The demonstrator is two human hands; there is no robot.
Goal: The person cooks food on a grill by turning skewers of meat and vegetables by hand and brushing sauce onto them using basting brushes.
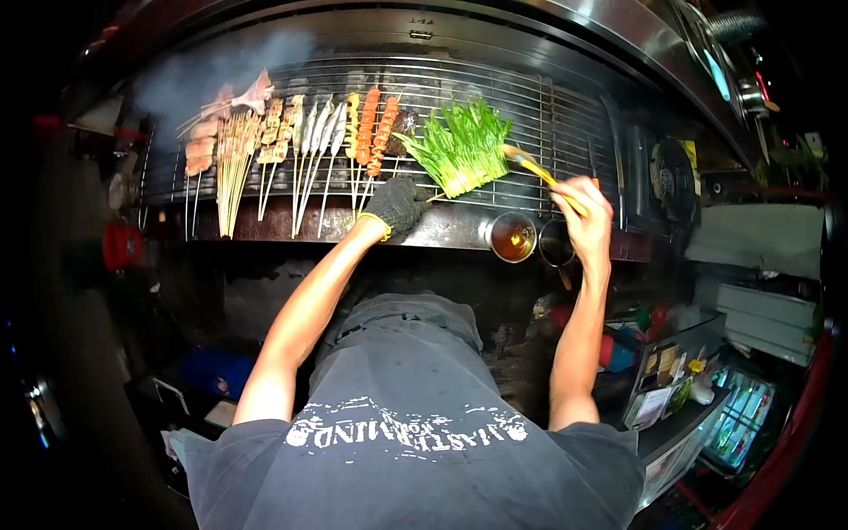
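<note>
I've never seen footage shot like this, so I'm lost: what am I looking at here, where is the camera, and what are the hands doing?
The camera sits on a person's head and looks down, so the view is fisheye and shows their own arms and grey shirt. Ahead is a smoking grill carrying meat skewers and a bundle of green vegetables. The left hand, in a dark glove, holds the vegetables' skewer ends. The right hand, bare, holds a basting brush against the greens. Two sauce cups sit at the grill's front edge.

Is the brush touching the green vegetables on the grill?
Touching. The head view shows the brush, held in the right hand, with its tip lying on the greens.
</note>
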